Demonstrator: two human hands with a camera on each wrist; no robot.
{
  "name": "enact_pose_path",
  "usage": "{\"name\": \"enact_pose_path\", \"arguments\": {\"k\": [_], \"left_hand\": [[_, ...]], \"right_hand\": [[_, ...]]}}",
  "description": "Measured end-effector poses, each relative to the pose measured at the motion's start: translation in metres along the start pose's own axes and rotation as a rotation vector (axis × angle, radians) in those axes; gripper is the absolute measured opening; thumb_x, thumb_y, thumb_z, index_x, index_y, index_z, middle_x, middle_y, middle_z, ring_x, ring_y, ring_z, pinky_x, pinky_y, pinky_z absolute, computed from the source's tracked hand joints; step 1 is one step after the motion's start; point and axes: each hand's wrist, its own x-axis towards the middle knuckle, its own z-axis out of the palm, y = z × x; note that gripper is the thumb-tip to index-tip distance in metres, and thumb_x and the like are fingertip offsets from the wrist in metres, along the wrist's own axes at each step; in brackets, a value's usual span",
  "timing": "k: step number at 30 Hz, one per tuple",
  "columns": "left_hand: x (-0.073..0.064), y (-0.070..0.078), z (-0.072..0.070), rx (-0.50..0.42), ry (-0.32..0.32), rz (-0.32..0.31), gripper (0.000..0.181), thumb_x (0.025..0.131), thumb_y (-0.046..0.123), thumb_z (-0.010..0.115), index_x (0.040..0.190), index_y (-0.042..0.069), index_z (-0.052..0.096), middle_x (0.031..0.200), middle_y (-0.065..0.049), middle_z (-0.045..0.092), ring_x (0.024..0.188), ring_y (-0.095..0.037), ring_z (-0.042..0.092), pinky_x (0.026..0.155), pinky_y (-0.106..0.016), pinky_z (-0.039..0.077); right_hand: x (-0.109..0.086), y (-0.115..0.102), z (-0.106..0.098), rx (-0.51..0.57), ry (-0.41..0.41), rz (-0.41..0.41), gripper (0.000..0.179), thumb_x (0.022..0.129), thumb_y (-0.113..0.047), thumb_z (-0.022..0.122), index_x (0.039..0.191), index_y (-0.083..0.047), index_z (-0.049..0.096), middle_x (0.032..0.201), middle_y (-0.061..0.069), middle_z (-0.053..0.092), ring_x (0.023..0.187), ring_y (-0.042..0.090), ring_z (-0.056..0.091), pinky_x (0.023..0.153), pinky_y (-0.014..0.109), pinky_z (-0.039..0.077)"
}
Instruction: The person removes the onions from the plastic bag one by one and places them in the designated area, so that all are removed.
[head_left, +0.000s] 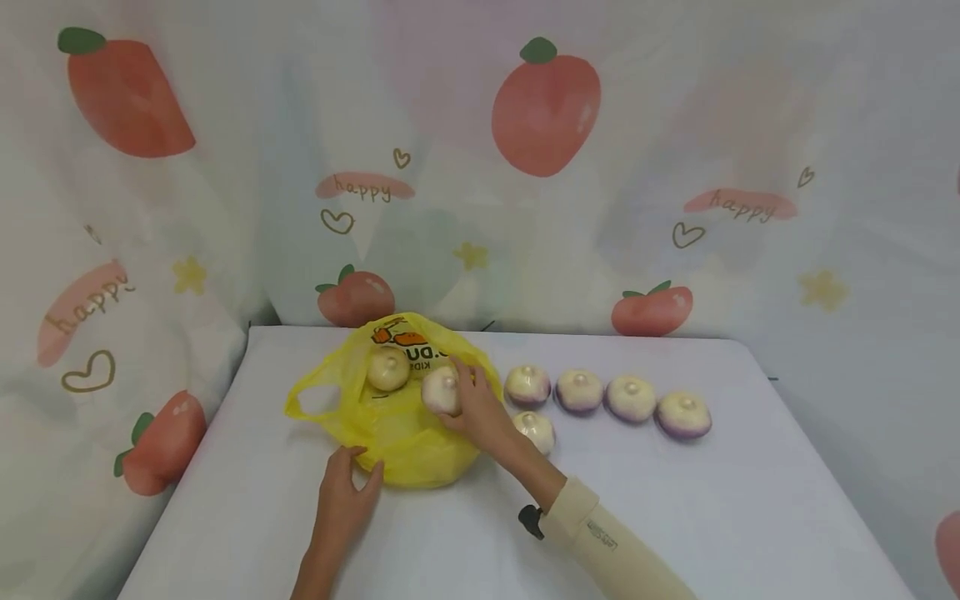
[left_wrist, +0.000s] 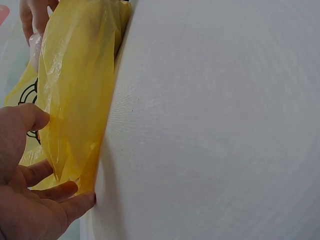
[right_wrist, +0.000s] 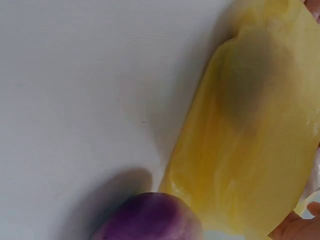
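Observation:
A yellow plastic bag [head_left: 420, 462] lies on the table with its mouth spread wide. Inside it, near the left side, is a pale turnip [head_left: 387, 369]. My right hand [head_left: 480, 408] grips another white turnip [head_left: 439, 390] over the bag's mouth. With thumb and fingers spread apart, my left hand [head_left: 348, 487] touches the bag's near left edge; the left wrist view shows those fingers against the yellow plastic [left_wrist: 80, 100]. A dark round shape shows through the bag [right_wrist: 250, 80] in the right wrist view, its kind unclear.
Right of the bag, several purple-and-white turnips [head_left: 579, 391] form a row on the white table [head_left: 712, 517]. One more turnip [head_left: 536, 431] sits nearer, partly behind the right wrist. A printed fabric backdrop [head_left: 450, 208] stands along the back and left.

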Motion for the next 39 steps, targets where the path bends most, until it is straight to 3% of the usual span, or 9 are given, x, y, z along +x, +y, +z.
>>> {"name": "enact_pose_path", "arguments": {"k": [12, 19, 27, 32, 39], "left_hand": [[-0.002, -0.001, 0.001, -0.007, -0.012, -0.023, 0.036, 0.088, 0.017, 0.065, 0.115, -0.003, 0.052, 0.125, -0.023, 0.047, 0.121, -0.038, 0.042, 0.099, -0.051, 0.037], [-0.003, 0.000, 0.001, -0.003, -0.009, -0.025, 0.036, 0.088, 0.016, 0.065, 0.116, -0.004, 0.052, 0.124, -0.023, 0.048, 0.122, -0.038, 0.042, 0.101, -0.051, 0.035], [0.000, 0.001, -0.001, -0.008, -0.015, -0.026, 0.038, 0.088, 0.016, 0.064, 0.118, -0.004, 0.050, 0.124, -0.023, 0.047, 0.124, -0.037, 0.040, 0.103, -0.049, 0.033], [0.001, -0.001, 0.000, -0.023, -0.020, -0.035, 0.040, 0.088, 0.017, 0.065, 0.119, -0.004, 0.050, 0.126, -0.022, 0.047, 0.125, -0.036, 0.039, 0.104, -0.049, 0.032], [-0.001, 0.000, 0.000, -0.017, -0.030, -0.046, 0.040, 0.088, 0.018, 0.064, 0.119, -0.004, 0.050, 0.126, -0.022, 0.047, 0.125, -0.036, 0.039, 0.104, -0.050, 0.032]], "right_hand": [[-0.023, 0.008, -0.015, 0.097, 0.061, -0.035, 0.079, 0.079, -0.019, 0.076, 0.136, 0.009, 0.030, 0.128, 0.026, 0.041, 0.118, 0.034, 0.045, 0.100, 0.043, 0.038], [-0.033, 0.018, -0.028, 0.147, 0.080, -0.035, 0.072, 0.079, -0.018, 0.075, 0.135, 0.004, 0.035, 0.130, 0.021, 0.041, 0.122, 0.029, 0.042, 0.102, 0.039, 0.037], [-0.039, 0.035, -0.041, 0.127, 0.159, -0.034, 0.069, 0.079, -0.022, 0.076, 0.134, -0.004, 0.039, 0.130, 0.014, 0.043, 0.115, 0.024, 0.045, 0.093, 0.040, 0.044], [-0.045, 0.040, -0.048, 0.143, 0.186, -0.020, 0.069, 0.079, -0.022, 0.077, 0.134, -0.004, 0.040, 0.132, 0.017, 0.041, 0.121, 0.027, 0.042, 0.097, 0.043, 0.042], [-0.056, 0.054, -0.060, 0.183, 0.195, 0.031, 0.069, 0.079, -0.017, 0.076, 0.135, -0.002, 0.039, 0.133, 0.018, 0.040, 0.115, 0.027, 0.045, 0.093, 0.041, 0.045]]}}
